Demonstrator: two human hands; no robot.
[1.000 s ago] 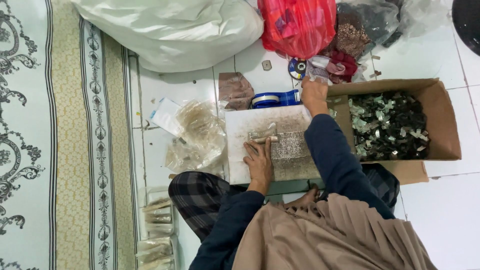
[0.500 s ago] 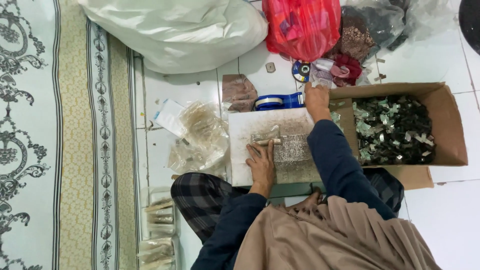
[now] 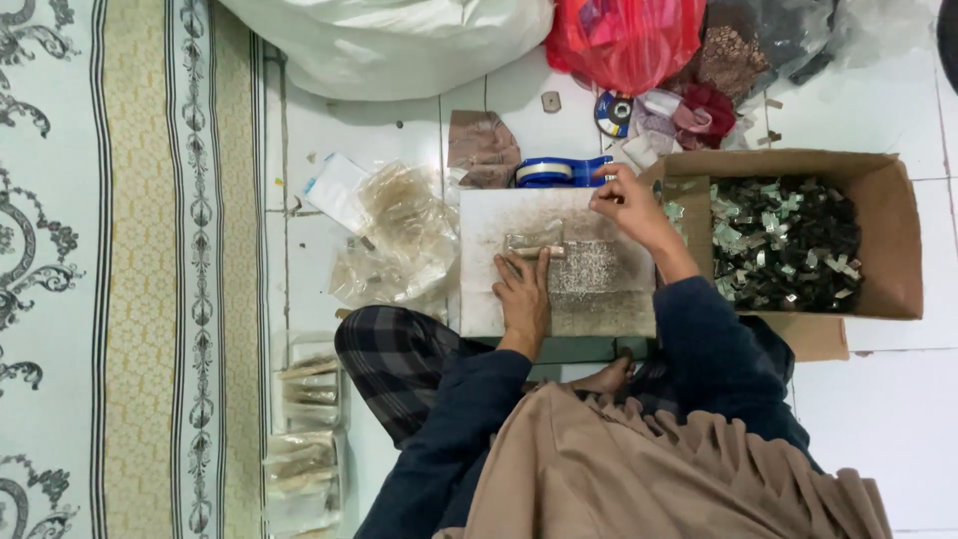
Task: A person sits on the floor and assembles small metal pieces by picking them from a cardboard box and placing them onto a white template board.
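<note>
I sit on the floor with a white board (image 3: 479,215) in front of my lap. My left hand (image 3: 524,294) lies flat on the board, its fingertips pinning a small clear packet (image 3: 531,242) of brownish pieces. Beside it on the board is a patch of grey glittery grit (image 3: 584,268). My right hand (image 3: 627,205) reaches over the board's far edge. Its fingers are pinched at the right end of a blue tape dispenser (image 3: 554,172). The tape itself is too thin to make out.
An open cardboard box (image 3: 888,215) full of small dark and silvery pieces stands on my right. Left of the board lie crumpled clear bags (image 3: 399,235), with filled packets (image 3: 304,439) stacked nearer me. White sack (image 3: 399,45), red bag (image 3: 624,35) and patterned rug (image 3: 120,269) surround the spot.
My right hand has stayed at the tape dispenser, drawing slightly back toward the board. My left hand has kept the packet pinned in the same place.
</note>
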